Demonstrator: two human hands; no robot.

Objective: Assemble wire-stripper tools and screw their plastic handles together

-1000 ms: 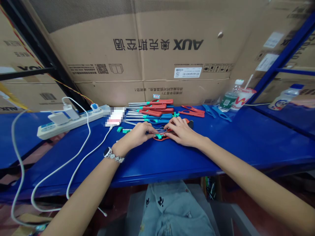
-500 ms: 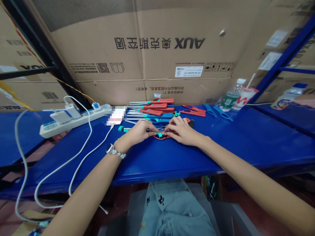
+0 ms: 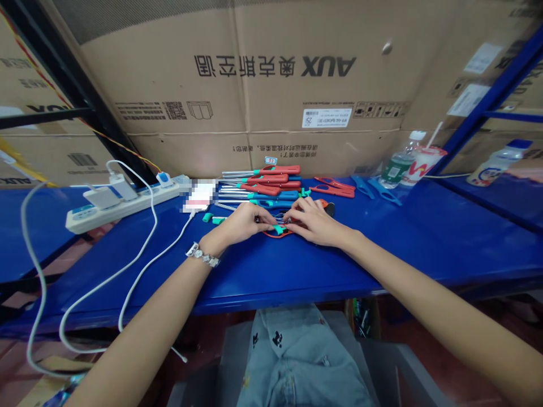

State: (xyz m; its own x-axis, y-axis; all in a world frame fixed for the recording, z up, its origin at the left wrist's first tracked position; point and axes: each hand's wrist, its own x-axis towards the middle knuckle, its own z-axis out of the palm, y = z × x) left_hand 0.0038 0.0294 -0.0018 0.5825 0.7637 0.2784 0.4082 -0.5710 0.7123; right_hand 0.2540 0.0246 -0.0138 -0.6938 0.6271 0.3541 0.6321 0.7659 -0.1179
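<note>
My left hand [image 3: 248, 223] is closed in a pinch, fingertips against a small green trigger piece [image 3: 279, 229]. This piece sits at an opened orange-red lighter shell [image 3: 278, 234] lying on the blue table. From the other side, my right hand [image 3: 316, 222] curls its thumb and fingers onto the same lighter, over thin wires and small inner parts that are mostly hidden. Just behind my hands lie several long-nosed lighters with red handles [image 3: 280, 169] and blue handles [image 3: 275, 203]. A loose green piece [image 3: 207, 217] is left of my left hand.
Red handle shells [image 3: 333, 188] and blue handle shells [image 3: 377, 189] lie right of the lighters. A water bottle [image 3: 401, 164] and a paper cup [image 3: 419, 167] stand at the back right. On the left are a power strip [image 3: 127, 206], white cables and a blurred phone [image 3: 198, 195]. Cardboard [image 3: 271, 34] stands behind.
My left hand has shifted slightly right and turned at the wrist, and a dark bit at its fingers is now mostly hidden. My right hand stays nearly in place. The view has tilted slightly.
</note>
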